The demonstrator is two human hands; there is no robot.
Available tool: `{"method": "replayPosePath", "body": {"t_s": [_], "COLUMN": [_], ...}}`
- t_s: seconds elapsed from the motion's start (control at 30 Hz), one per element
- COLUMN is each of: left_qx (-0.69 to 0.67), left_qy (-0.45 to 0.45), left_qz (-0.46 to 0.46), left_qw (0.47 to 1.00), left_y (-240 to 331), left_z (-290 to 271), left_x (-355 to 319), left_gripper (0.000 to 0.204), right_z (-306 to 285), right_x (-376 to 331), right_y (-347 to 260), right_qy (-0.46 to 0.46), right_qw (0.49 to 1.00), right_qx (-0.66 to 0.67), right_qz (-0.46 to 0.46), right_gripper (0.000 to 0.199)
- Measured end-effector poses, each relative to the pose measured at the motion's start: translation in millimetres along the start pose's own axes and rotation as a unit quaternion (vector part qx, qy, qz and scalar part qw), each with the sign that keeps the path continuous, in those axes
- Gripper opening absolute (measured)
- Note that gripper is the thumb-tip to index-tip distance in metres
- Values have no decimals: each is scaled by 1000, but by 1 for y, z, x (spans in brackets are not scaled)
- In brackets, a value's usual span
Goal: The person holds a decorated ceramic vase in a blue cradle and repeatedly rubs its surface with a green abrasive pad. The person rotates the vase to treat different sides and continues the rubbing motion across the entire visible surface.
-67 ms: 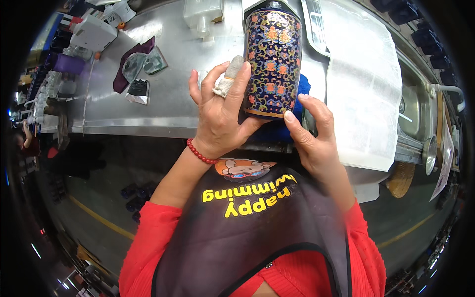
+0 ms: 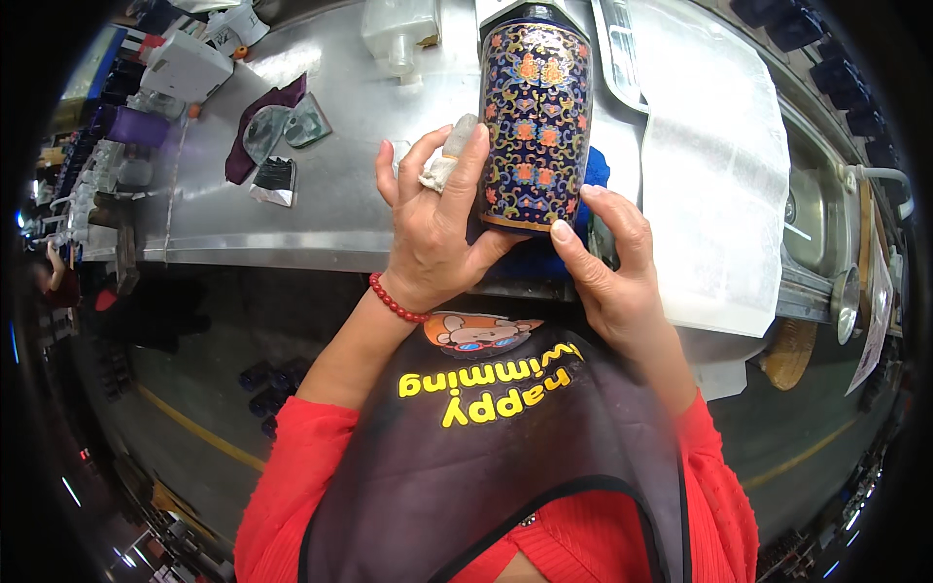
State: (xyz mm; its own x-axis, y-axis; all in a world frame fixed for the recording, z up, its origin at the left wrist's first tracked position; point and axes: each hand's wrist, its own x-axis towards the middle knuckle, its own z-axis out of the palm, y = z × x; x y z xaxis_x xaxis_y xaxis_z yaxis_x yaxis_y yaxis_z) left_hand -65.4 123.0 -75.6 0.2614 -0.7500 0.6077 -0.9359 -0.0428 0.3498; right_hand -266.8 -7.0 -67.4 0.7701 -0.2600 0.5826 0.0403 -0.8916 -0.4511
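A dark navy vase (image 2: 536, 126) with colourful floral patterns and gold bands lies tilted, its base toward me and its dark neck away. My left hand (image 2: 428, 228) is closed along its left side, thumb at the base. One left finger wears a grey cover (image 2: 460, 136) with white wrapping at its root. At the lower right edge of the vase, my right hand (image 2: 622, 262) grips with thumb and index finger. Behind the vase a blue cloth (image 2: 597, 167) shows in part; what supports the vase is mostly hidden.
On the steel worktop (image 2: 330, 199) at left lie a purple cloth (image 2: 239, 155), clear pieces (image 2: 303, 121) and a small black-and-silver packet (image 2: 273, 181). White paper sheets (image 2: 714, 175) cover the right side, beside a metal tray (image 2: 622, 58) and a sink (image 2: 812, 214).
The vase has turned slightly, its pattern shifting left. My right thumb and fingers have moved a little left with it; my left hand has barely moved.
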Motion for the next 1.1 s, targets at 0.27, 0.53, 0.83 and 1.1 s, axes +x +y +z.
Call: {"method": "replayPosePath", "body": {"t_s": [0.27, 0.53, 0.83, 1.1], "left_qx": [-64, -36, -51, -105], "left_qy": [-26, -71, -81, -88], "left_qz": [-10, 1, 8, -13], "left_qw": [998, 997, 995, 991], "left_y": [-3, -1, -4, -7], "left_z": [-7, -12, -9, -9], "left_x": [-3, 19, 51, 60], "left_gripper": [101, 105, 107, 108], "right_z": [-15, -20, -24, -25], "right_x": [14, 50, 84, 96], "right_y": [2, 16, 23, 22], "right_qy": [-14, -77, -77, -76], "right_qw": [999, 993, 991, 991], "right_qx": [1, 30, -5, -13], "right_qz": [30, 90, 106, 111], "right_gripper": [66, 68, 68, 67]}}
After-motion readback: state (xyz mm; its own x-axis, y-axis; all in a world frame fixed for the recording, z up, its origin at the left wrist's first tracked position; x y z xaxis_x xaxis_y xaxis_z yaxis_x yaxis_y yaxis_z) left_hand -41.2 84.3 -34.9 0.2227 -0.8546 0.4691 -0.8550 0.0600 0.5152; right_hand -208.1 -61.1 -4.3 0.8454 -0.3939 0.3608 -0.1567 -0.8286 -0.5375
